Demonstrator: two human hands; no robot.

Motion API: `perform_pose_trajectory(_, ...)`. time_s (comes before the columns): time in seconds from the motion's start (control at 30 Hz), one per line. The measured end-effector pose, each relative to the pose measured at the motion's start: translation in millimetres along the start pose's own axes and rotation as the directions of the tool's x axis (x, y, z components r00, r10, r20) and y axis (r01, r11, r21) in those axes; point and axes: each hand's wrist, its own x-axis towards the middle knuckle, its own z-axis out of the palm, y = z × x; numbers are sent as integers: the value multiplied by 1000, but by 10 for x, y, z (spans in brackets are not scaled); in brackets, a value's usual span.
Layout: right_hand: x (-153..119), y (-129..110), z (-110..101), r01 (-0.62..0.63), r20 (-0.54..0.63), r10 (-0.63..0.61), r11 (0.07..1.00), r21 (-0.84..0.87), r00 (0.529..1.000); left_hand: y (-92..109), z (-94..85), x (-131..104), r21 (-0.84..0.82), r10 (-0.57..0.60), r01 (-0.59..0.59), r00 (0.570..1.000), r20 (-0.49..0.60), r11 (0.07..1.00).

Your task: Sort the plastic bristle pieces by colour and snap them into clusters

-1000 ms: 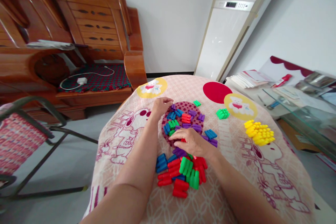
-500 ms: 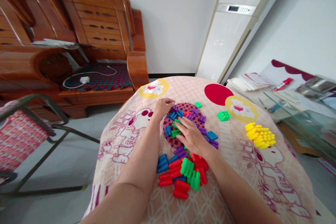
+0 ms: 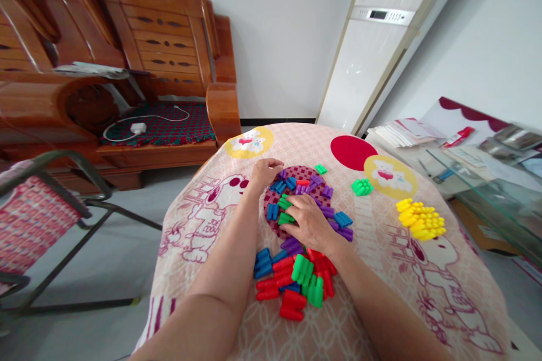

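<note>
My left hand rests at the upper left of a dark red patterned circle, its fingers pressed together beside purple and blue blocks; whatever they hold is hidden. Over the middle of the circle, my right hand has its curled fingertips at the green blocks. Purple blocks lie to the right of that hand. Nearer to me is a mixed heap of red blocks, green ones and blue ones.
Yellow blocks are clustered on the right of the tablecloth, with a green cluster further back. A glass shelf adjoins the table's right side. A metal-framed chair stands left.
My right hand has drawn its fingers in from a flatter spread, now curled at the green blocks. The left hand has stayed in place.
</note>
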Motion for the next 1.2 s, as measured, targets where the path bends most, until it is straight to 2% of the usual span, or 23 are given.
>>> perform_pose_trajectory(0.3,-10,-30,37,-6,-31,4,998,-69,1000,44,-10,-28,13,10,-10,1000,-7,1000)
perform_pose_trajectory(0.53,4,38,71,-89,-254,93,996,28,963,60,-22,-35,9,26,-26,1000,-3,1000)
perform_pose_trajectory(0.77,-14,50,48,-206,-194,204,978,11,959,11,-11,3,3,6,-6,1000,3,1000)
perform_pose_trajectory(0.9,-18,44,-42,-105,-102,104,994,-9,989,-2,-4,15,-1,-20,20,1000,10,1000)
perform_pose_trajectory(1.0,-12,111,-164,-132,-139,135,991,33,981,4,-15,3,34,-40,39,999,17,999)
perform_pose_trajectory(1.07,-24,226,-277,-203,-242,219,975,90,945,11,-27,-8,81,-34,32,999,18,996)
perform_pose_trajectory(1.1,-39,308,-341,-248,-301,277,960,129,913,15,-33,-12,107,-27,25,999,19,994)
perform_pose_trajectory(1.13,-63,406,-408,-300,-359,345,938,176,867,18,-39,-15,130,-23,20,999,22,991)
perform_pose_trajectory(1.2,-136,636,-542,-394,-463,491,871,295,738,21,-44,-14,160,-22,17,999,26,987)
